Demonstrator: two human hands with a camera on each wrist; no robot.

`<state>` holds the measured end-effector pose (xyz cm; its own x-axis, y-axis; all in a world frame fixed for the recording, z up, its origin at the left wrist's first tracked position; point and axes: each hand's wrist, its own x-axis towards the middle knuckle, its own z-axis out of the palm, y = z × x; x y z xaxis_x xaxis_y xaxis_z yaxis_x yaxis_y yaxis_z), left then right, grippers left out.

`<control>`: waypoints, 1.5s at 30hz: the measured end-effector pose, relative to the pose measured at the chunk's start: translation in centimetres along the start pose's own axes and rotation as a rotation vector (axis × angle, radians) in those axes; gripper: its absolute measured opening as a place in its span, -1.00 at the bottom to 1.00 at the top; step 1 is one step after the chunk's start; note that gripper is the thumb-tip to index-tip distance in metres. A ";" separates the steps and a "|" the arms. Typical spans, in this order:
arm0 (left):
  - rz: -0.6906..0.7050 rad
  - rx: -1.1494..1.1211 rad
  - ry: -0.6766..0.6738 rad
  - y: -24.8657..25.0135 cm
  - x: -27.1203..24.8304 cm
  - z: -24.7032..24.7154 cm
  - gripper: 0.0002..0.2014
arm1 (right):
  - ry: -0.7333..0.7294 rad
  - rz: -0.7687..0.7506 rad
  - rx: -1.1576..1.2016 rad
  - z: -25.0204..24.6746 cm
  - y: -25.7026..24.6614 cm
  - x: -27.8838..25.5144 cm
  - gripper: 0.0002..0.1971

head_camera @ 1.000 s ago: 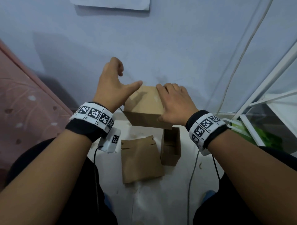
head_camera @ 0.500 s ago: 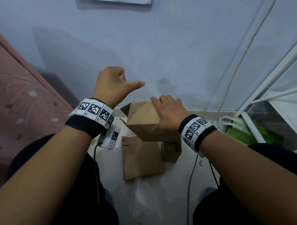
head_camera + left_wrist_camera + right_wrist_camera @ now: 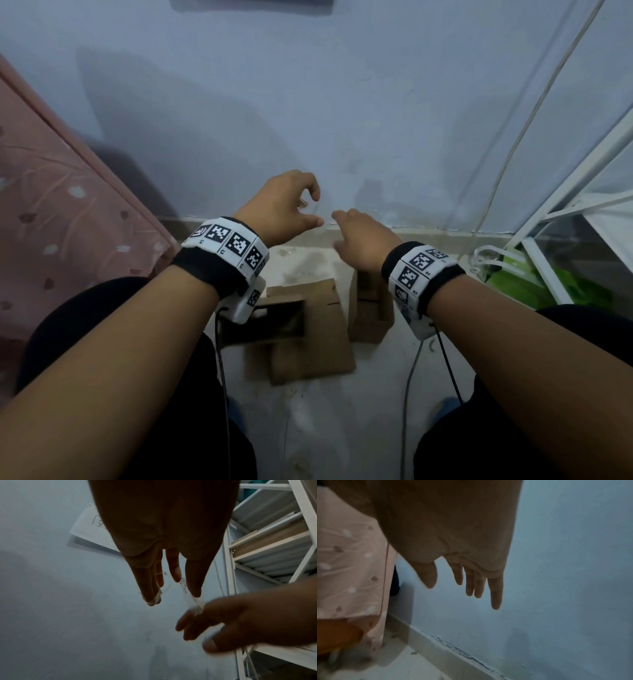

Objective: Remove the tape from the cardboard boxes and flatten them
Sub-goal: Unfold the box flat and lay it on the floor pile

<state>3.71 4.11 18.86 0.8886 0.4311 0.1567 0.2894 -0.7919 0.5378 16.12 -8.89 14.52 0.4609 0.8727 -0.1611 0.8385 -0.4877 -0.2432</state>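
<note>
Both hands are raised in front of the wall, above the floor. The left hand is held with fingers loosely curved and thumb extended; a crumpled strip of clear tape is seen clinging to its fingertips and thumb in the left wrist view. The far end of the tape is met by the right hand; whether it is pinched there cannot be told. In the right wrist view, the right fingers are shown straight and relaxed, with nothing visibly between them. Three boxes are left on the floor below the wrists: an open box under the left wrist, a flat box partly beneath it, and a small box just beside, under the right wrist. A pink cloth is seen at left, and a white rack at right.
</note>
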 end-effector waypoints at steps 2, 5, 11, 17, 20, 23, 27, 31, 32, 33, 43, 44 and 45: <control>0.018 -0.026 -0.011 0.2 0.0 0.2 -0.67 | 0.160 -0.010 0.191 -0.9 -0.2 0.1 -0.63; 0.044 -0.082 -0.029 0.8 -0.1 0.6 -0.64 | 0.223 0.085 0.751 -2.1 -1.0 0.0 -0.68; 0.089 -0.186 0.019 1.6 -0.5 1.0 -0.57 | 0.030 0.047 1.313 -4.0 -1.1 -1.1 -0.64; 0.063 -0.220 0.042 1.8 -0.7 0.7 -0.45 | 0.079 -0.009 1.154 -4.5 -1.3 -1.4 -0.97; 0.061 -0.229 0.059 1.9 -0.7 0.3 -0.59 | 0.229 0.159 1.048 -4.7 -0.2 -0.7 -0.85; 0.037 -0.247 0.139 2.0 -0.9 -0.4 -0.81 | 0.395 0.339 0.964 -4.6 2.0 -0.2 -0.78; 0.078 -0.457 0.278 3.1 -1.5 -0.8 -0.97 | 0.386 0.490 0.888 -4.3 3.9 0.1 -0.77; 0.041 -0.608 0.572 3.8 -1.5 -1.3 -0.98 | 0.264 0.448 0.557 -3.3 3.1 1.3 -0.75; 0.047 -0.568 0.607 3.8 -1.4 -1.2 -0.99 | 0.197 0.463 0.511 -3.0 3.0 1.4 -0.74; 0.062 -0.502 0.617 3.7 -1.4 -1.0 -0.97 | 0.112 0.479 0.496 -2.7 3.0 1.5 -0.76; 0.101 -0.217 0.513 4.0 -2.1 1.2 -0.82 | -0.060 0.538 0.031 -3.3 5.2 1.5 -0.72; 0.110 -0.216 0.510 4.1 -2.2 1.2 -0.82 | 0.009 0.561 0.011 -3.2 5.6 1.1 -0.77; 0.125 -0.211 0.522 4.3 -2.3 1.2 -0.83 | 0.050 0.568 -0.024 -3.2 5.9 0.6 -0.78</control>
<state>3.32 -0.86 19.79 0.6026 0.5383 0.5891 0.0684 -0.7704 0.6339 22.26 -11.12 16.02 0.8538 0.4743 -0.2148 0.4615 -0.8804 -0.1094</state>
